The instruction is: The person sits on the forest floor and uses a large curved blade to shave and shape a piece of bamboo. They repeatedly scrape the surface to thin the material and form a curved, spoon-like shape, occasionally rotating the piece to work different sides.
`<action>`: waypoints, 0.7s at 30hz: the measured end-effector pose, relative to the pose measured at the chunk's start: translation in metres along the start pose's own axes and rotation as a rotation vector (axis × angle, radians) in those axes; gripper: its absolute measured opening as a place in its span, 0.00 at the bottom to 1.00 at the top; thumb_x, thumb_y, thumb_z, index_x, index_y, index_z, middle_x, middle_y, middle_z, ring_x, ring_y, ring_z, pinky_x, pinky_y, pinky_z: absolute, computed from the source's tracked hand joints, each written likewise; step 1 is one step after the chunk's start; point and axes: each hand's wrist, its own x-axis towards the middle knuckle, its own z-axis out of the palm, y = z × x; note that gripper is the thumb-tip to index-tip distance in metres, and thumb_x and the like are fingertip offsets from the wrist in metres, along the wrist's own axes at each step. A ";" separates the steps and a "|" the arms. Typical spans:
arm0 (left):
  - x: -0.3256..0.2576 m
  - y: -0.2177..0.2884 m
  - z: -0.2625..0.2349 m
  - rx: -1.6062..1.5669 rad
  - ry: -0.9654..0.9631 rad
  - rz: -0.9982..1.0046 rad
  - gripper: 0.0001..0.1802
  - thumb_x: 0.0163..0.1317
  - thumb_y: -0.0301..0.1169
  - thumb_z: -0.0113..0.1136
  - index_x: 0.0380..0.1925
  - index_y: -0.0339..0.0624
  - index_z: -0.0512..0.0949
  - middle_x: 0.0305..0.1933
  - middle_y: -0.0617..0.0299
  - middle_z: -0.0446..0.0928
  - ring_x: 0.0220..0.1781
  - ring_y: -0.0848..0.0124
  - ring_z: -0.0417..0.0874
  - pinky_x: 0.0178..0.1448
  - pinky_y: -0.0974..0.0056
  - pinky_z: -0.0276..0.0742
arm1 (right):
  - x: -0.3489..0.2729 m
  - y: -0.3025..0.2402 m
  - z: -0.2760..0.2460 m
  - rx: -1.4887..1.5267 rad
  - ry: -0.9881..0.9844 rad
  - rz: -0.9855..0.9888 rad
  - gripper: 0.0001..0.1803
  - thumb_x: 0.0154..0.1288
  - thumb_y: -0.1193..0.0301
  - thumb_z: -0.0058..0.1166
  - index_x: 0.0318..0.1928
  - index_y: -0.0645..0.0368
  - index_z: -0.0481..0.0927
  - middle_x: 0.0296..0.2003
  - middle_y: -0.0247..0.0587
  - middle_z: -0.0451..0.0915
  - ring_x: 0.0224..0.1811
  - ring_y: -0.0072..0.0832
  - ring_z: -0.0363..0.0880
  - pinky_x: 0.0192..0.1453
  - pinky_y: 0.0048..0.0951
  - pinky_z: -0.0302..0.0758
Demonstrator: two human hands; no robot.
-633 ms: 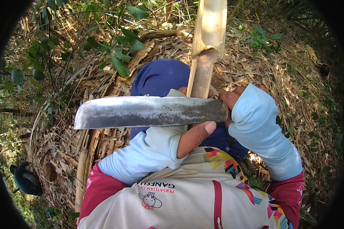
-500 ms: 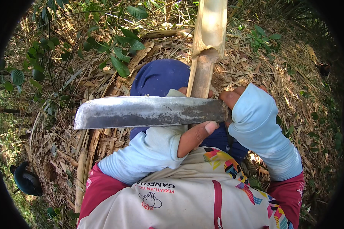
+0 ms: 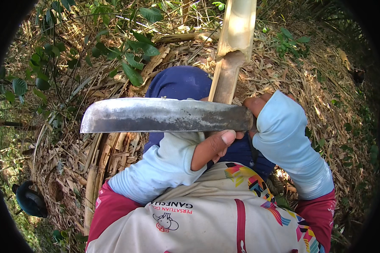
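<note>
My right hand (image 3: 254, 106) is wrapped round the handle end of a machete (image 3: 164, 116), whose wide, dark-stained steel blade lies level across my front, its tip to the left. Beneath the blade my left hand (image 3: 213, 149) is closed round the near end of a split bamboo length (image 3: 228, 69), with its thumb showing at the blade's lower edge. The bamboo is a pale, hollow trough that runs away from me and has a broken node wall partway along. The blade hides most of my left fingers and the bamboo's near end. Light blue sleeves cover both wrists.
My knee in dark blue cloth (image 3: 179, 82) is just beyond the blade. Dry bamboo leaves and strips (image 3: 278, 80) litter the ground. Leafy green plants (image 3: 133, 52) stand at the upper left, and a dark teal object (image 3: 29, 200) lies at the far left.
The machete blade has shifted slightly away from me, uncovering more of my left thumb and palm. The split bamboo has moved a little to the right.
</note>
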 end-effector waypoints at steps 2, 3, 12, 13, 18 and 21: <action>0.001 -0.002 0.000 0.011 -0.009 0.003 0.13 0.66 0.37 0.61 0.44 0.41 0.78 0.35 0.67 0.79 0.26 0.81 0.74 0.28 0.74 0.71 | -0.001 0.002 0.001 -0.013 -0.003 -0.004 0.23 0.33 0.73 0.68 0.38 0.53 0.80 0.26 0.38 0.76 0.31 0.40 0.77 0.37 0.41 0.71; 0.001 -0.002 0.000 0.018 -0.011 0.003 0.13 0.66 0.37 0.61 0.44 0.40 0.77 0.35 0.66 0.79 0.26 0.81 0.74 0.28 0.74 0.71 | -0.001 0.001 0.001 -0.012 -0.007 -0.002 0.23 0.33 0.73 0.68 0.38 0.53 0.80 0.26 0.38 0.76 0.31 0.40 0.77 0.37 0.40 0.71; -0.003 -0.003 0.006 0.099 0.070 -0.012 0.16 0.66 0.37 0.61 0.48 0.39 0.75 0.31 0.66 0.79 0.24 0.81 0.73 0.26 0.73 0.70 | 0.000 0.001 0.000 -0.071 -0.057 0.025 0.20 0.38 0.71 0.65 0.38 0.51 0.81 0.25 0.39 0.75 0.32 0.41 0.77 0.38 0.40 0.71; -0.003 -0.004 0.006 0.111 0.074 -0.012 0.16 0.66 0.38 0.61 0.48 0.39 0.75 0.30 0.66 0.78 0.24 0.81 0.73 0.26 0.73 0.69 | 0.000 0.001 0.000 -0.079 -0.063 0.030 0.20 0.38 0.71 0.65 0.38 0.51 0.81 0.25 0.39 0.75 0.32 0.41 0.77 0.38 0.41 0.70; -0.004 -0.007 0.012 0.157 0.128 0.050 0.16 0.66 0.40 0.61 0.42 0.38 0.76 0.26 0.67 0.76 0.22 0.81 0.73 0.25 0.73 0.68 | 0.001 0.003 0.000 -0.121 -0.083 0.037 0.19 0.39 0.69 0.65 0.38 0.51 0.81 0.25 0.39 0.75 0.32 0.41 0.77 0.38 0.42 0.70; -0.004 -0.006 0.014 0.198 0.142 0.009 0.17 0.66 0.44 0.60 0.38 0.39 0.77 0.25 0.67 0.76 0.22 0.81 0.72 0.25 0.73 0.68 | 0.001 0.002 -0.002 -0.147 -0.102 0.053 0.19 0.39 0.69 0.65 0.38 0.51 0.80 0.25 0.39 0.75 0.32 0.41 0.76 0.38 0.42 0.69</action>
